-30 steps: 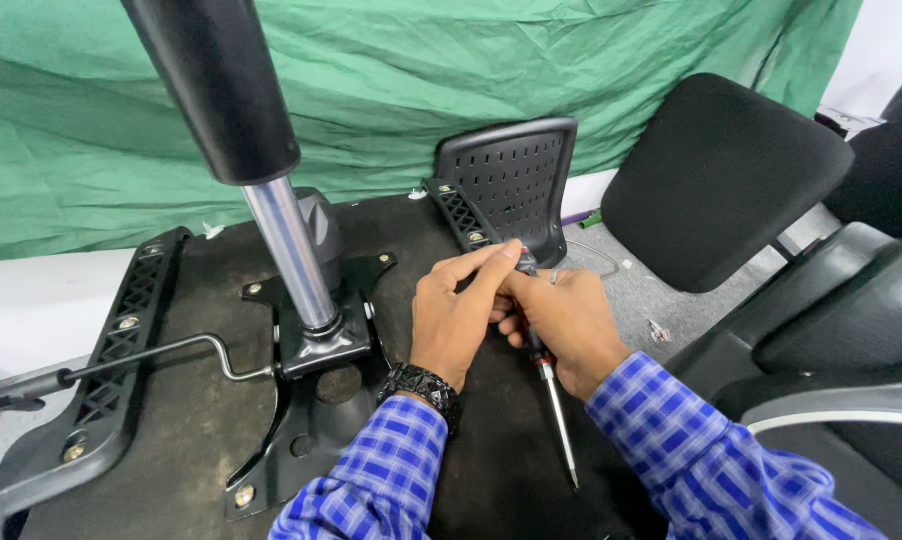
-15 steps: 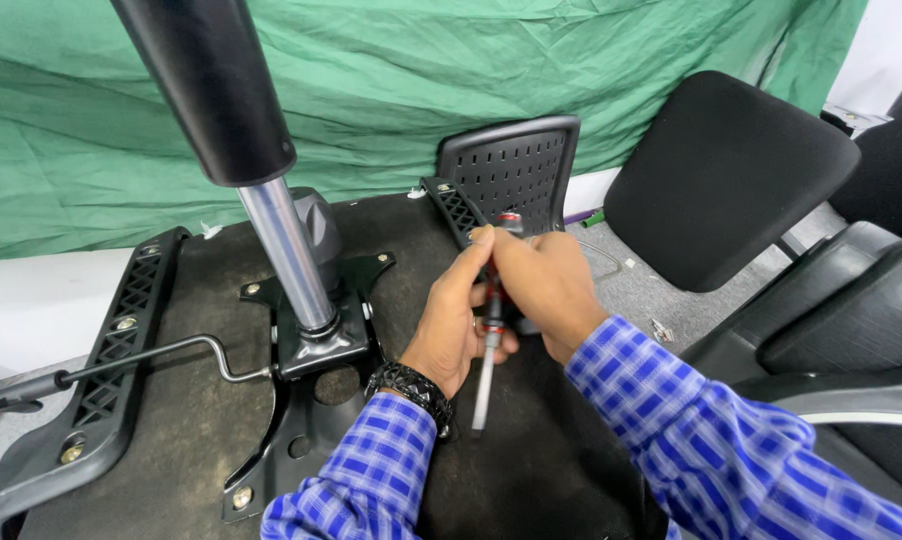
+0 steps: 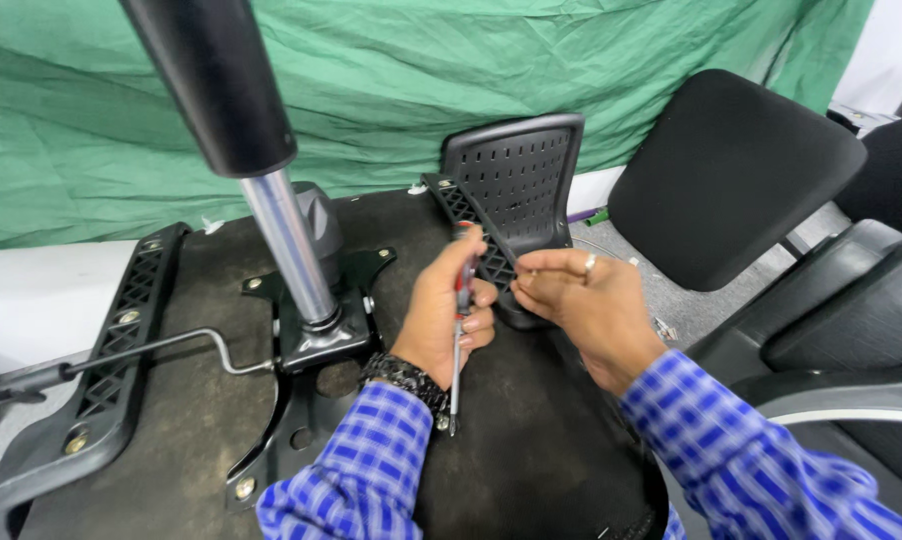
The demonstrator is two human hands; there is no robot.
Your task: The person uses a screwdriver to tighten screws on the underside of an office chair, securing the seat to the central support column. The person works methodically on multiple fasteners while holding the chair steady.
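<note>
gripping a slim metal-shafted screwdriver (image 3: 458, 340), left hand (image 3: 446, 315) fingers clamped; right hand (image 3: 581, 305) fingers pinched together.

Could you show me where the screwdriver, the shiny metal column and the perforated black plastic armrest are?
Red-handled screwdriver (image 3: 458, 350): head view, on its thin metal shaft below the left hand.
Shiny metal column (image 3: 289, 245): head view, mid-length of the silver cylinder.
Perforated black plastic armrest (image 3: 516, 185): head view, on its holed upright face.

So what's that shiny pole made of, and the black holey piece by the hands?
The pole looks like polished metal: silvery, with bright reflections along it. Its black upper sleeve seems matte, maybe plastic or painted metal. The holey piece looks like moulded black plastic, dull with neat slots. The screwdriver in the left hand has a thin metal shaft.
</note>
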